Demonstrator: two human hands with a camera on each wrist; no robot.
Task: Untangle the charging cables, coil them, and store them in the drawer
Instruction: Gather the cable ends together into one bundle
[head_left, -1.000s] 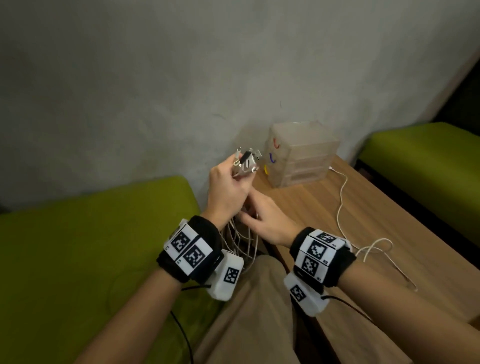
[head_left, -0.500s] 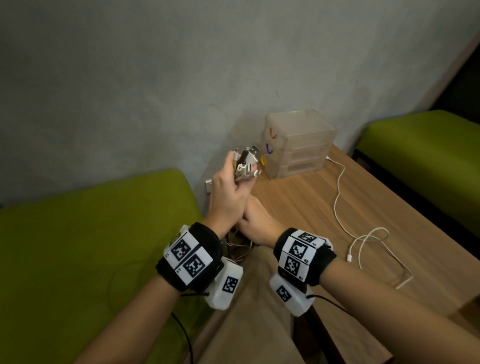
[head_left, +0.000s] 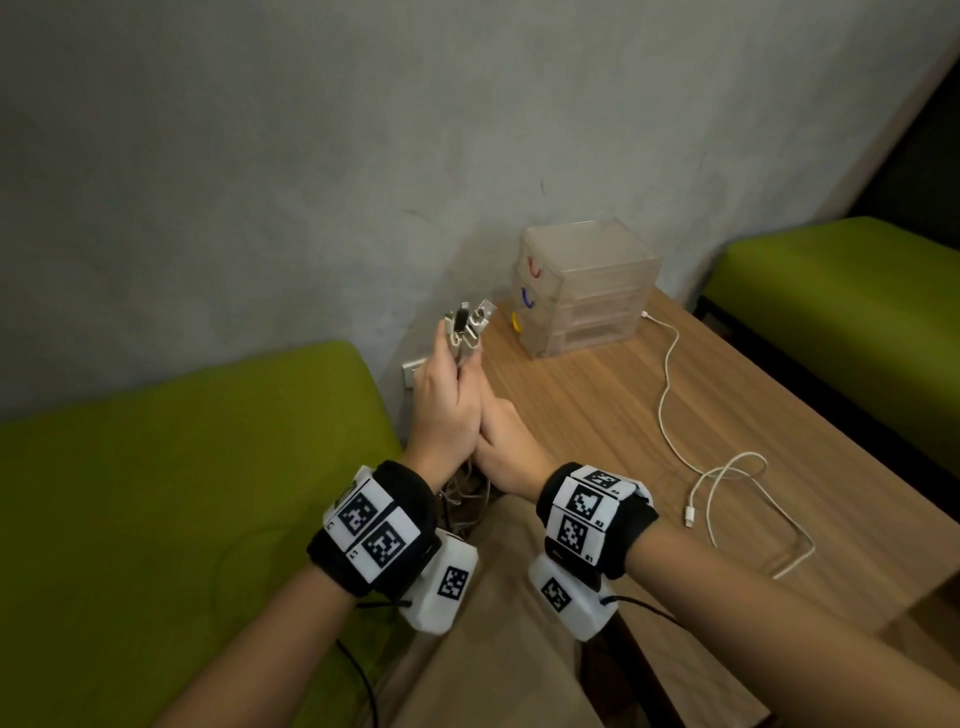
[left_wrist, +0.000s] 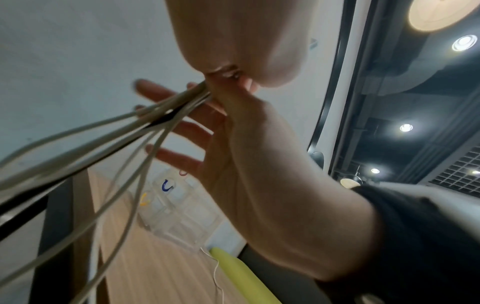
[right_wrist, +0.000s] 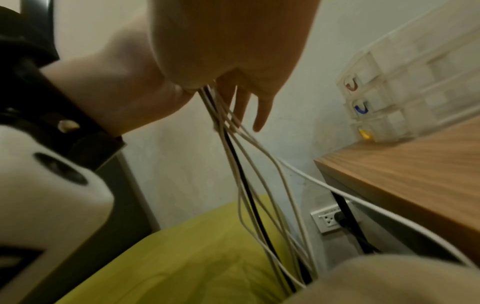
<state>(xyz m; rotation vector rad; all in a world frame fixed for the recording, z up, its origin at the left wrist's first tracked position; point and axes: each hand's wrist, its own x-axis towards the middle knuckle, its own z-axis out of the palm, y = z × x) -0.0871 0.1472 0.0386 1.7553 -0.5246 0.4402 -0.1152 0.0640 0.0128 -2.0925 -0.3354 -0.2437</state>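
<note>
My left hand (head_left: 447, 400) grips a bundle of charging cables just under their plug ends (head_left: 467, 325), held up near the wall. White cables and one black cable (right_wrist: 249, 185) hang from it down to my lap. My right hand (head_left: 506, 447) lies against the left hand's heel. Its fingers (left_wrist: 166, 121) are straight and spread, and the cables (left_wrist: 109, 144) pass by its thumb. The clear drawer unit (head_left: 587, 286) stands closed at the table's far corner. One white cable (head_left: 670, 415) lies loose on the table.
The wooden table (head_left: 597, 415) is on my right and its edge is near my knee. Green cushions lie at the left (head_left: 182, 467) and far right (head_left: 841, 312). A wall socket (right_wrist: 330, 220) with a black plug sits below the table.
My right hand has drawn in leftward against the left hand. The left hand still holds the plug ends up. My view has shifted slightly.
</note>
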